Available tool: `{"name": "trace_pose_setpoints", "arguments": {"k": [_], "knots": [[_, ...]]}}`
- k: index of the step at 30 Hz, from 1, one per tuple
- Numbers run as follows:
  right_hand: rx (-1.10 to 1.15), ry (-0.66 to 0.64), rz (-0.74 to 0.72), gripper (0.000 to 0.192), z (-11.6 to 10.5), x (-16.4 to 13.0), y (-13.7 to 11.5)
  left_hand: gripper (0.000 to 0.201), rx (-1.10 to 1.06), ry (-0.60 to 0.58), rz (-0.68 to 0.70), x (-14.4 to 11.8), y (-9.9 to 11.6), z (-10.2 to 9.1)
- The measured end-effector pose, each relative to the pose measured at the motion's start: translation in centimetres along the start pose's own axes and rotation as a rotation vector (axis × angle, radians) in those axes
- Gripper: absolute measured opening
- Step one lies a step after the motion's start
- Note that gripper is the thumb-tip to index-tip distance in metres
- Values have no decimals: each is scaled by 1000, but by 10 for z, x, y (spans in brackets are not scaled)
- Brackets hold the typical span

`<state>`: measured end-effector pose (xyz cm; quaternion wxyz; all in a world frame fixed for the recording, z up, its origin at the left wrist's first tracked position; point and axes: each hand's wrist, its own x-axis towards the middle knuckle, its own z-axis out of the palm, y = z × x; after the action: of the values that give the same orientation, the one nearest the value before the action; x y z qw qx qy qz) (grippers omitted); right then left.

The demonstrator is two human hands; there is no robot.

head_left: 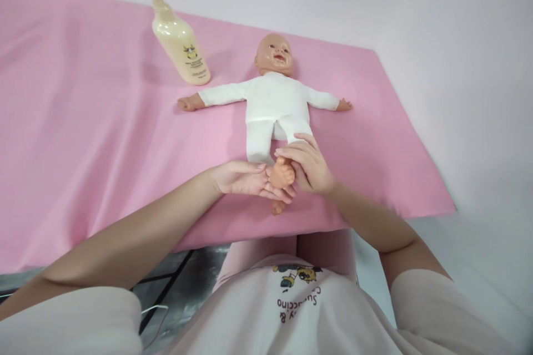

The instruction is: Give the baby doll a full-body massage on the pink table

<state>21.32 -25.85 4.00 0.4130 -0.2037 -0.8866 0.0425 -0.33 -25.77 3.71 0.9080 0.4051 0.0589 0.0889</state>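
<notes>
A baby doll in a white body suit lies on its back with its arms spread and its head away from me. One bare foot of the doll is raised between my hands. My left hand, palm up, cradles that foot from the left and below, its fingers passing behind it. From the right, my right hand curls its fingers over the same leg just above the foot. Below my left fingers, the doll's other foot shows in part. Much of the lower legs is hidden by my hands.
A pink cloth with folds on its left covers the table. A cream pump bottle stands at the back left, near the doll's outstretched hand. The table's front edge runs close to my body, and a pale wall is behind and right.
</notes>
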Motion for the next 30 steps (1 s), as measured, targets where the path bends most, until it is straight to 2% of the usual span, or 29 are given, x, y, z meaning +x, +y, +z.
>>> {"name": "trace_pose_setpoints", "arguments": {"k": [7, 13, 20, 23, 27, 30], "knots": [[3, 61, -137, 46, -5, 5, -6, 64, -22, -36, 27, 1, -1, 0], [20, -73, -140, 53, -3, 2, -5, 54, -121, -24, 46, -1, -3, -3], [-35, -98, -98, 61, 3, -2, -5, 61, -106, -20, 7, -4, -4, -5], [-61, -67, -94, 60, 3, 0, -6, 61, -102, -38, 3, -4, -4, -5], [-66, 68, -122, 50, 4, 1, -6, 59, -94, -39, 17, -4, -3, -6], [-57, 71, -95, 45, 5, 0, -3, 51, -104, -13, 39, -5, -2, -5]]}}
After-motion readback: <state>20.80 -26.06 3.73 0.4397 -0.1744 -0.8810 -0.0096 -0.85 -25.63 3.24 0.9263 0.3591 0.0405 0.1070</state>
